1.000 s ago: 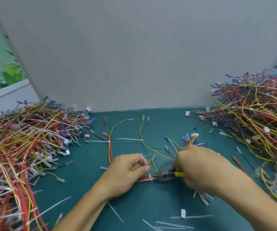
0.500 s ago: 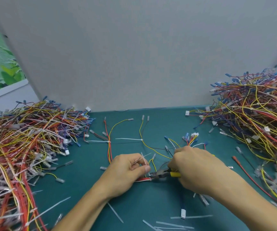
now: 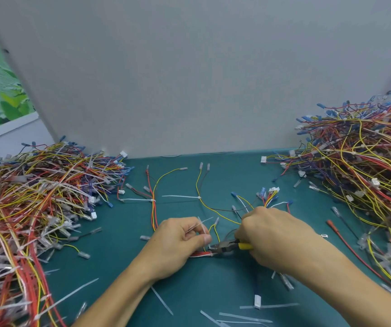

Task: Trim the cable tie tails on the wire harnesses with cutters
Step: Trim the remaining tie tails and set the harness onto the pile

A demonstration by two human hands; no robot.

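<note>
1. A harness heap (image 3: 36,197) lies left of the left grip (image 3: 178,244).
2. The left grip pinches a red harness (image 3: 199,254), with a tie tail (image 3: 202,226) rising above its fingers.
3. The cutters (image 3: 225,246) sit between the grips, their nose at the harness.
4. The right grip (image 3: 274,239) is wrapped around the cutters' yellow handles.
5. A second heap (image 3: 366,173) lies to its right.

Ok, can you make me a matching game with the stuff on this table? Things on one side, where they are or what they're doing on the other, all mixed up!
Things:
1. cutters
2. left hand
3. cut-off tie tails
4. left wire pile

Places and states:
A. lying loose near the front edge of the teal mat
B. gripped by the right hand
C. heaped at the mat's left side
D. holding a red wire harness

Right pairs: 1-B, 2-D, 3-A, 4-C.
</note>
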